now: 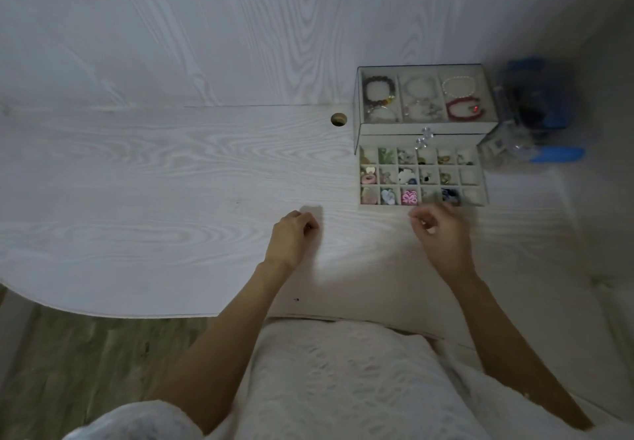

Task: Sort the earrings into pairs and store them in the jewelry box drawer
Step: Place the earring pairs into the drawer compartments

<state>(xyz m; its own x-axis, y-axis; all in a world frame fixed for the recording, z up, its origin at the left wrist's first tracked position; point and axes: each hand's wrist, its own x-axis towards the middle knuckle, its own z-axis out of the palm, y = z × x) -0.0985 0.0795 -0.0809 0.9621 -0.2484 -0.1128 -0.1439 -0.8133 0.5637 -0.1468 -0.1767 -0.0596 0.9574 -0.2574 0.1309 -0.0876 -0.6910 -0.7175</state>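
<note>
The left hand (291, 233) rests on the white counter (137, 182) with its fingers curled in; I cannot tell if it holds anything. The right hand (441, 232) hangs just in front of the drawer (422, 176), fingers bent and pinched close, but it is too blurry to see what is in them. The drawer is pulled out of the jewelry box (425, 99) and its little squares hold earrings (409, 196). The counter to the left is wide and bare, with a round hole (339, 119) near the box
</note>
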